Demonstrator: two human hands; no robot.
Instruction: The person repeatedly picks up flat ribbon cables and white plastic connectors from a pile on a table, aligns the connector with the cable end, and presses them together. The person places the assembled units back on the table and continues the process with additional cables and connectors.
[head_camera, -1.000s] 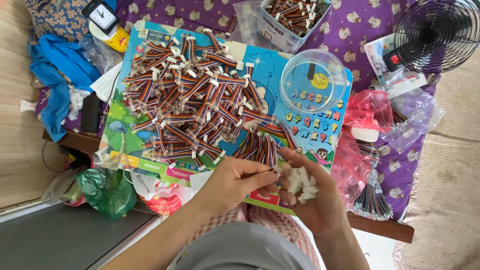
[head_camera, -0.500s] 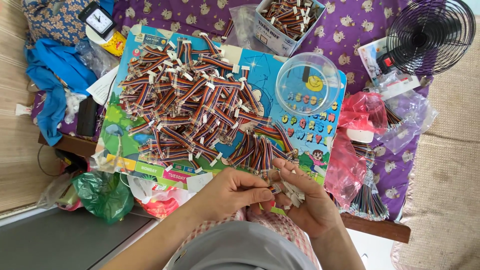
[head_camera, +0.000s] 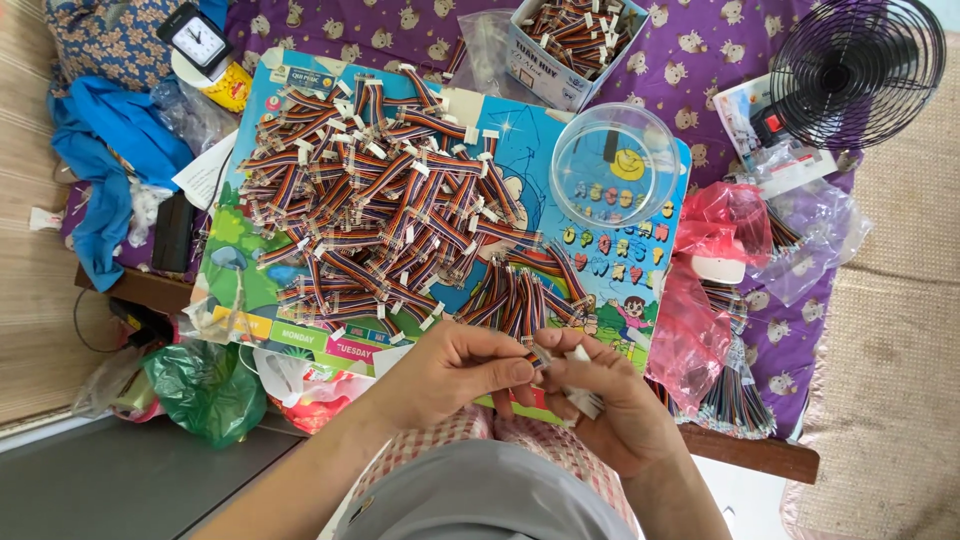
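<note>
A short rainbow ribbon cable (head_camera: 538, 352) with a white connector (head_camera: 578, 353) is pinched between the left hand (head_camera: 455, 368) and right hand (head_camera: 610, 405), fingertips meeting at the board's (head_camera: 540, 160) edge.

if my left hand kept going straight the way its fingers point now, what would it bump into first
The left hand points rightward, its fingertips at the striped cable end pinched between both hands. Going straight on, it would meet the right hand and the white connector there almost at once; depth is hard to judge.
</note>
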